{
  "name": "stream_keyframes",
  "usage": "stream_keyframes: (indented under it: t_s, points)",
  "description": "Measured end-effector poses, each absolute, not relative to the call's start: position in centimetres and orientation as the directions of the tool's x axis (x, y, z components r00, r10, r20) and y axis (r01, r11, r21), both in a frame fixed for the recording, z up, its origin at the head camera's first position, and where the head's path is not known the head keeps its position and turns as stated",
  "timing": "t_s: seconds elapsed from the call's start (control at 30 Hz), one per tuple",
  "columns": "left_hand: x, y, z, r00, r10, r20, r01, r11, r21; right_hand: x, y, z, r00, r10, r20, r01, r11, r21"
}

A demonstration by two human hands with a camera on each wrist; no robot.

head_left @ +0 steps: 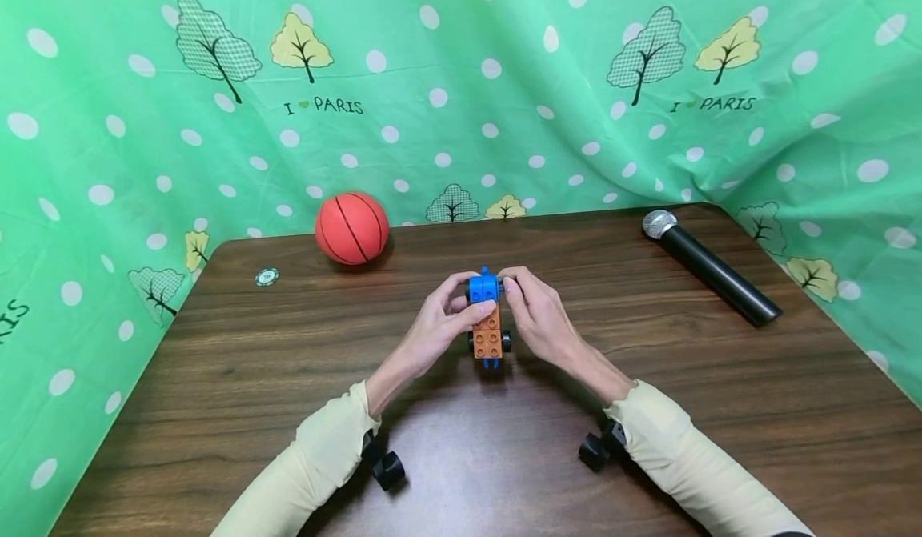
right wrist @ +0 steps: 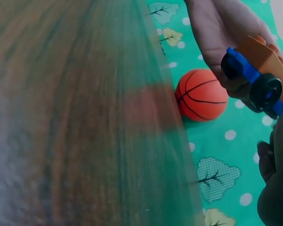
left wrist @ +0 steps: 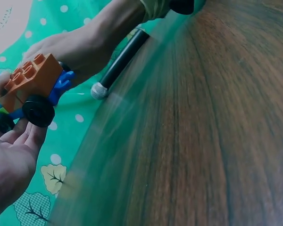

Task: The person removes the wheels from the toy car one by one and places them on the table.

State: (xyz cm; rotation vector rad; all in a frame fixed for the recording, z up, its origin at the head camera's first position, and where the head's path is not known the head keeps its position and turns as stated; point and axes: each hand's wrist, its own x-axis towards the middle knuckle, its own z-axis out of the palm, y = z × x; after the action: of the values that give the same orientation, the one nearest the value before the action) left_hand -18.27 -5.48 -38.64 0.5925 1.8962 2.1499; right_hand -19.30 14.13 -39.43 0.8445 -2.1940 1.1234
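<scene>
A toy car [head_left: 487,333] of building blocks, with orange studded bricks, blue bricks at its far end and black wheels, is held above the table in front of me. My left hand [head_left: 435,325] grips it from the left, its thumb lying across the top and fingers underneath. On the other side my right hand [head_left: 543,317] pinches at the far right wheel with thumb and fingers. A near black wheel [left wrist: 38,111] and the blue underside show in the left wrist view. In the right wrist view the car [right wrist: 262,75] partly hides the left hand's fingers.
A red basketball [head_left: 352,229] sits at the back left of the wooden table [head_left: 252,409], beside a small poker chip [head_left: 266,277]. A black microphone [head_left: 709,269] with a silver head lies at the back right. Green dotted cloth [head_left: 432,65] hangs behind the table.
</scene>
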Motion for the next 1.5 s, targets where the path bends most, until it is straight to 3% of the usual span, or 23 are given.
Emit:
stream_keyframes:
  t_s: [0.2,0.37,0.77,1.5]
  points:
    - [-18.4,-5.8,-38.8,-0.912,0.387,0.138,0.085,-0.151,0.985,-19.6,14.7,-39.6,-0.742,-0.243,0.625,-0.66,0.431,-0.615]
    - [-18.5,-6.0,-39.0,-0.924,0.362,0.123,0.072,-0.151,0.986,-20.1,15.5,-39.8,-0.761,-0.204,0.616,-0.633,0.441,-0.636]
    - [-18.4,-6.3,-39.1,-0.941,0.326,0.087,0.04,-0.148,0.988,-21.4,17.2,-40.6,-0.735,-0.229,0.639,-0.646,0.523,-0.556]
    - [-18.3,-6.6,-39.1,-0.94,0.327,0.097,0.052,-0.143,0.988,-23.6,19.2,-41.6,-0.841,-0.181,0.509,-0.483,0.675,-0.557]
